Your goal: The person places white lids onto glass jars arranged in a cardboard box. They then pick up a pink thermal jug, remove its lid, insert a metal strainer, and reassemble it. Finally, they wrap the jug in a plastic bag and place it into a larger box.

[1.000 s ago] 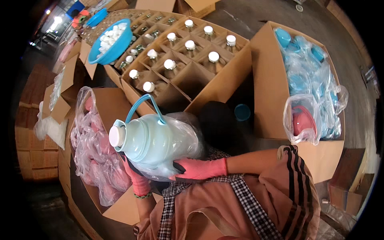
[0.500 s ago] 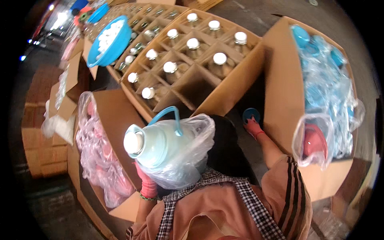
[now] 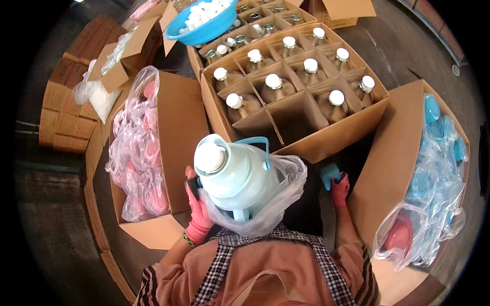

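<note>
A light-blue vacuum flask leans in front of me, its white stopper tilted to the left and its blue handle raised. A clear plastic bag is bunched around its lower part. My left hand, in a pink glove, is closed against the flask's left side; some fingers are hidden behind the flask. Low to the right, my right hand, also in a pink glove, is closed on a blue cup-shaped lid, beside the wall of the right carton.
A divided carton ahead holds several white-capped glass bottles. Beyond it sits a blue basin of white stoppers. At left stands a carton of bagged pink parts; at right, a carton of bagged blue parts, with a bagged pink piece.
The view has swung, so the cartons sit differently in it. The blue lid has turned from facing up to side-on in my right hand. My left hand still holds the flask.
</note>
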`<control>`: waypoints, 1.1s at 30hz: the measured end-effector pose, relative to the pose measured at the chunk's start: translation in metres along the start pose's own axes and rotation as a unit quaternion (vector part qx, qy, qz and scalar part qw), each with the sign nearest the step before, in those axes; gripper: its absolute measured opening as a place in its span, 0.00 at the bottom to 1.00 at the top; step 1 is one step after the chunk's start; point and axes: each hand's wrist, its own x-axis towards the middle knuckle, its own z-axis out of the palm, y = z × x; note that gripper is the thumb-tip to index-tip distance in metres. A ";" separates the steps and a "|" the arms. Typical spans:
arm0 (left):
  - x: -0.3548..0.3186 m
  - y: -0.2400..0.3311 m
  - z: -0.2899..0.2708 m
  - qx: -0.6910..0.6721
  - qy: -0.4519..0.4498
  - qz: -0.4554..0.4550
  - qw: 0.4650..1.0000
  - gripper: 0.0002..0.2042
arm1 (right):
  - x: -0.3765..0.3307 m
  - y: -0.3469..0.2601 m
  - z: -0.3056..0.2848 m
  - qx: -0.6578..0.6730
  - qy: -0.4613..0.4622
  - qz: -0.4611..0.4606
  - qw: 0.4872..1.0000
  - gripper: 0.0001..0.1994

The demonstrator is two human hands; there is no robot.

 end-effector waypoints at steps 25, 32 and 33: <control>-0.038 0.031 0.019 -0.115 -0.437 -0.196 0.870 0.22 | -0.011 -0.429 -0.178 -0.061 -0.365 -0.137 0.919 0.14; -0.046 0.015 0.036 -0.177 -0.443 -0.250 0.843 0.21 | -0.072 -0.464 -0.162 -0.147 -0.280 -0.477 0.820 0.30; -0.042 0.011 0.036 -0.117 -0.488 -0.250 0.828 0.22 | -0.074 -0.455 -0.155 -0.181 -0.274 -0.477 0.815 0.31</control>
